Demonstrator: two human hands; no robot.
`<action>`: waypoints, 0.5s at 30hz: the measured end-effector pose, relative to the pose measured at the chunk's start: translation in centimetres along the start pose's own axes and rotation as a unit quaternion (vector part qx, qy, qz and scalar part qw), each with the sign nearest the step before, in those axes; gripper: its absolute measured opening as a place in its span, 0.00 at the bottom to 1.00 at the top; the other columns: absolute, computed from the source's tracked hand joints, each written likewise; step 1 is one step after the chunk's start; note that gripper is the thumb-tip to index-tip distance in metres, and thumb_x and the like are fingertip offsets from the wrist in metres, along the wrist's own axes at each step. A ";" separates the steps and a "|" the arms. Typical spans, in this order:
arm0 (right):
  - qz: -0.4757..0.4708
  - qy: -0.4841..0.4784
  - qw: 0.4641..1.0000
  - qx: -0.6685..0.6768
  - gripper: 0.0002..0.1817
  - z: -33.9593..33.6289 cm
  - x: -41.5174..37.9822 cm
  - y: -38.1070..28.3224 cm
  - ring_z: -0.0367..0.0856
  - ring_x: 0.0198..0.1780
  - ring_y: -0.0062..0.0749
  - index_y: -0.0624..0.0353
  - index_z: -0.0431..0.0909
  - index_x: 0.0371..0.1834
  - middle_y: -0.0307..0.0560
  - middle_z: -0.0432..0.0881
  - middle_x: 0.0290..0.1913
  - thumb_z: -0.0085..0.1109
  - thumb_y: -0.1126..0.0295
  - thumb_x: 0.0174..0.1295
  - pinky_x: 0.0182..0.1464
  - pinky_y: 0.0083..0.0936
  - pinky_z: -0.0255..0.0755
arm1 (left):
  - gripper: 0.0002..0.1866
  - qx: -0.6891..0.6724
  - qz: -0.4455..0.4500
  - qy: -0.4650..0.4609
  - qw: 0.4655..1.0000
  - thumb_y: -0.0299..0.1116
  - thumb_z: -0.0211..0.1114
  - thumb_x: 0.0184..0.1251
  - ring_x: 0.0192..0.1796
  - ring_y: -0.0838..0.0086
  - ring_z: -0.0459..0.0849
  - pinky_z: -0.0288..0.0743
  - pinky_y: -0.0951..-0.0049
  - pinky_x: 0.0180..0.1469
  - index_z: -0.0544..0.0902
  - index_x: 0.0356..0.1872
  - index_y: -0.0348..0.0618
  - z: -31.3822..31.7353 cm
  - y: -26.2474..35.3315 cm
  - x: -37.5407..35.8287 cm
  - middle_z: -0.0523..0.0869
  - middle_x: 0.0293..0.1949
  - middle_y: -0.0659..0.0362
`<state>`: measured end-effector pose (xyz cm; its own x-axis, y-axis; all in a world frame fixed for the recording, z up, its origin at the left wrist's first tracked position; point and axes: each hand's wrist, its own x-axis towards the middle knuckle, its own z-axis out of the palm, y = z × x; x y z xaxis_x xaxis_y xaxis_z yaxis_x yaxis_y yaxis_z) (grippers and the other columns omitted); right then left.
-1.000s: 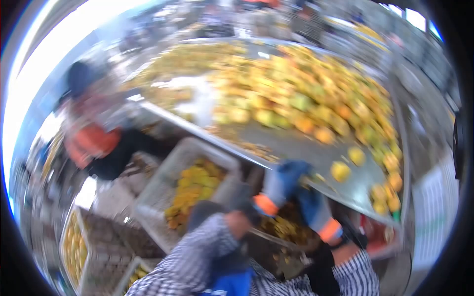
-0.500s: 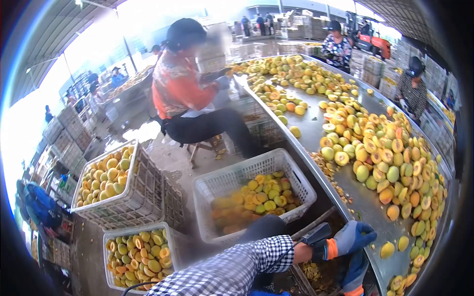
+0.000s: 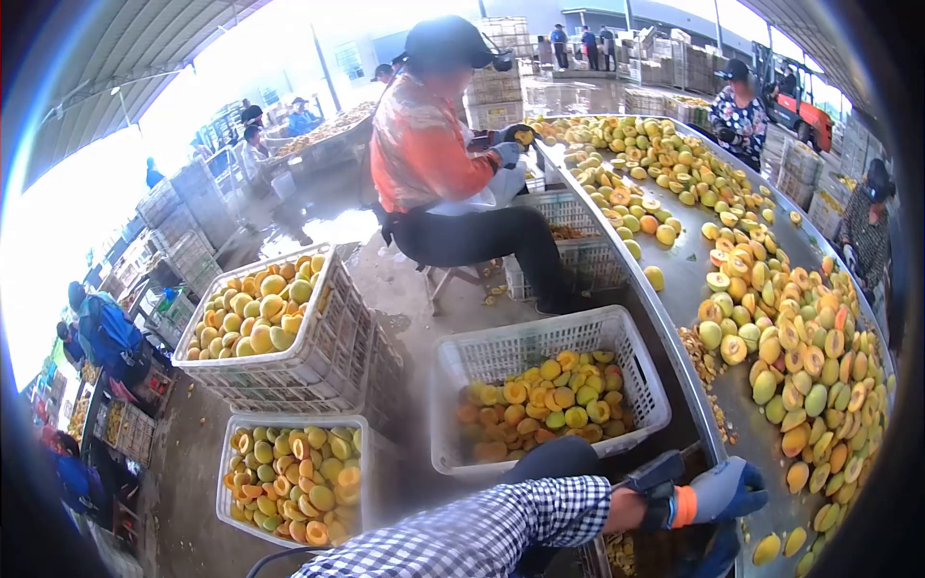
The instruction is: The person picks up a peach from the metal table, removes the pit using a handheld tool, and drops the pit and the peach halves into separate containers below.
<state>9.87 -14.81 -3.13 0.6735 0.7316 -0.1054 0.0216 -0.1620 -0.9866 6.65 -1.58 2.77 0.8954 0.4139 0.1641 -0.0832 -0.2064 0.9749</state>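
My left hand (image 3: 730, 489), in a grey and blue glove with an orange cuff, is at the near edge of the metal table (image 3: 689, 255). Its fingers are curled, and whatever they may hold is hidden. Below it, my right hand (image 3: 721, 551) shows only as a dark blue glove, its fingers hidden and dim. Halved yellow-green fruit (image 3: 814, 361) lies heaped on the table beyond my hands, with a few loose pieces (image 3: 768, 549) close by. Small brown bits (image 3: 700, 358) lie along the table's edge.
A white crate (image 3: 647, 390) of fruit stands left of the table. Further left are a stacked crate (image 3: 279, 371) and a lower crate (image 3: 364, 482), both filled with fruit. A co-worker (image 3: 424, 154) in an orange top sits by the table. Other people and a forklift (image 3: 805, 120) are behind.
The view has turned left, so the scene sits further right. My right hand is lower and less visible under my left hand. The seated co-worker now holds a fruit piece up in view.
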 end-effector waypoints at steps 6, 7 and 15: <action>0.008 0.025 0.999 0.030 0.15 0.7 1.9 -0.6 0.80 0.45 0.25 0.60 0.78 0.54 0.40 0.82 0.47 0.59 0.69 0.65 0.48 0.26 0.77 | 0.17 -0.211 0.016 0.120 0.970 0.38 0.64 0.73 0.43 0.77 0.82 0.78 0.71 0.50 0.83 0.53 0.35 3.4 -3.0 0.8 0.89 0.43 0.54; 0.006 0.033 0.999 0.037 0.15 0.6 2.1 -0.7 0.80 0.44 0.25 0.60 0.78 0.54 0.40 0.82 0.47 0.59 0.70 0.65 0.48 0.26 0.77 | 0.18 -0.262 -0.003 0.108 0.959 0.38 0.64 0.74 0.45 0.79 0.81 0.78 0.72 0.52 0.82 0.56 0.35 3.3 -3.4 0.9 0.89 0.45 0.56; -0.049 0.116 0.972 0.197 0.13 -5.3 3.0 -0.3 0.81 0.41 0.25 0.59 0.80 0.49 0.38 0.84 0.43 0.63 0.76 0.60 0.45 0.26 0.78 | 0.21 -0.095 0.050 0.070 0.992 0.35 0.59 0.75 0.51 0.68 0.84 0.77 0.66 0.58 0.77 0.64 0.38 3.5 -2.1 -1.0 0.87 0.51 0.48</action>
<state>15.76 -16.10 -2.52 0.8318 0.5547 -0.0223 -0.1603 0.2015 -0.9663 7.46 -4.69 0.06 0.8104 0.5214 0.2672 -0.2609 -0.0873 0.9614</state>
